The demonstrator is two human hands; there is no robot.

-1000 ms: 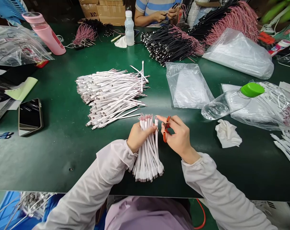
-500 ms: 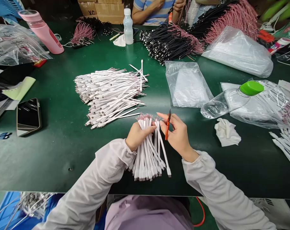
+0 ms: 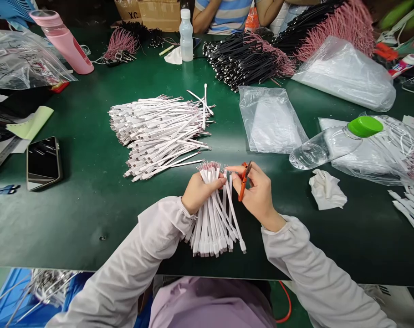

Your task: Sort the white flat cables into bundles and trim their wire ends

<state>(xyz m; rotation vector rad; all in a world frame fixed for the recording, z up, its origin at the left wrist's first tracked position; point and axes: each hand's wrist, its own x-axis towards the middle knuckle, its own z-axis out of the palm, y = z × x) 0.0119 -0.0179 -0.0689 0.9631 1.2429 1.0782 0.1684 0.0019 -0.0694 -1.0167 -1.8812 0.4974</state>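
Observation:
My left hand (image 3: pixel 201 190) is closed around a fanned bundle of white cables (image 3: pixel 210 223), whose stripped wire ends point away from me and whose plugs hang toward the table's near edge. Small orange-handled cutters (image 3: pixel 244 182) are held in my right hand (image 3: pixel 256 193), with the dark tip pointing up. The right index finger reaches to the wire ends at the bundle's right side, where a few cables stand apart. Beyond my hands lies a large pile of white cables (image 3: pixel 162 134).
A phone (image 3: pixel 43 163) lies at the left. Plastic bags (image 3: pixel 272 120), a green-capped bottle (image 3: pixel 329 143) and crumpled tissue (image 3: pixel 327 189) are at the right. Black cables (image 3: pixel 241 61), a white-capped bottle (image 3: pixel 186 38) and a pink bottle (image 3: pixel 65 43) stand farther back; another person sits opposite.
The cutters have turned in my right hand, showing more of both handles. The other person's hands have moved up out of view. The whole view has shifted slightly.

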